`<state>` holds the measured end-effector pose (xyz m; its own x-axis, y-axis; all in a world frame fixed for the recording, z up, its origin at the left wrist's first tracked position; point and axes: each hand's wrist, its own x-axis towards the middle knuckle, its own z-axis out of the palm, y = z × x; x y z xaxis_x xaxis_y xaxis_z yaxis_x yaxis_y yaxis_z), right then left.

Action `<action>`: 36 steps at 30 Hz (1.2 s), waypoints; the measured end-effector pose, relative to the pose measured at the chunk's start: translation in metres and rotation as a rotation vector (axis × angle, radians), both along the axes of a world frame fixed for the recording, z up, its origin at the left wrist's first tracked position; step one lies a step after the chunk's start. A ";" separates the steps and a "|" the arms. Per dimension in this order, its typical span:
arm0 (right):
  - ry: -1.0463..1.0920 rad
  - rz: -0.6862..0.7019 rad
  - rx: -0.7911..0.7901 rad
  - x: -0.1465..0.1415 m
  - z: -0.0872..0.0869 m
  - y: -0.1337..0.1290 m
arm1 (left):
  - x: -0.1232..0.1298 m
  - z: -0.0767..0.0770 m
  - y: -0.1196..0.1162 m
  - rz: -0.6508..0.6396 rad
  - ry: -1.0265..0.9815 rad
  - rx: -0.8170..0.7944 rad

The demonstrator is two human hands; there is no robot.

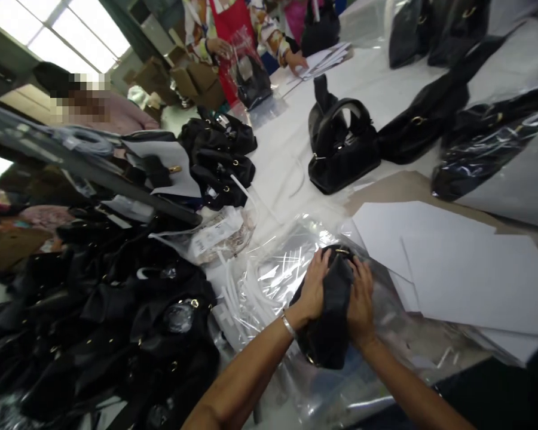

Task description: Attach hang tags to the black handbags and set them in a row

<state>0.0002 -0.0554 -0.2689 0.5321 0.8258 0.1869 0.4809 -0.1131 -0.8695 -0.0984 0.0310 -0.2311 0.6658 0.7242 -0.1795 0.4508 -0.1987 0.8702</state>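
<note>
A small black handbag (pixel 334 316) with gold-coloured fittings is between my hands, over clear plastic bags (pixel 278 269) on the table. My left hand (pixel 312 286) presses its left side, fingers curled over toward the top. On the opposite side my right hand (pixel 361 301) grips the bag with its fingers along the edge. The bag's underside is hidden. White paper sheets (pixel 452 263) lie to the right of my right hand. Beside my left arm are white strips (pixel 233 286) and a clear packet with a printed label (pixel 217 233).
Many black bags (pixel 94 316) are heaped at the left. Another black handbag (pixel 345 152) stands farther up the white table (pixel 278 161), with plastic-wrapped bags (pixel 488 137) at the right. Across the table, a person in a red apron (pixel 233 36) handles a wrapped bag and papers.
</note>
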 end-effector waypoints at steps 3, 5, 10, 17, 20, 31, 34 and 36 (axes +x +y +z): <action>-0.038 0.065 0.059 0.015 -0.009 0.004 | 0.009 -0.004 0.001 0.089 0.051 0.006; -0.072 0.126 0.047 0.022 -0.020 0.007 | 0.011 -0.011 0.004 0.103 0.033 -0.036; -0.085 0.207 -0.121 0.034 -0.009 0.005 | -0.004 -0.012 0.012 0.128 -0.075 -0.099; -0.006 0.212 -0.357 0.067 0.072 -0.051 | -0.116 0.017 -0.040 0.841 0.124 -0.056; -0.017 0.372 -0.413 0.072 0.088 -0.074 | -0.161 0.010 -0.067 0.925 0.479 0.014; 0.029 0.476 -0.399 0.050 0.133 -0.075 | -0.181 0.043 -0.077 0.979 0.359 0.047; 0.093 0.427 -0.377 0.042 0.150 -0.068 | -0.164 0.082 -0.076 0.800 0.097 0.081; 0.105 0.458 -0.354 0.033 0.161 -0.066 | -0.144 0.111 -0.080 0.604 0.078 0.100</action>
<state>0.0335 -0.1212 -0.1078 0.1067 0.9785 -0.1766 0.4627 -0.2061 -0.8622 -0.2426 -0.0491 -0.1203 0.1201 0.9851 -0.1231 0.5710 0.0329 0.8203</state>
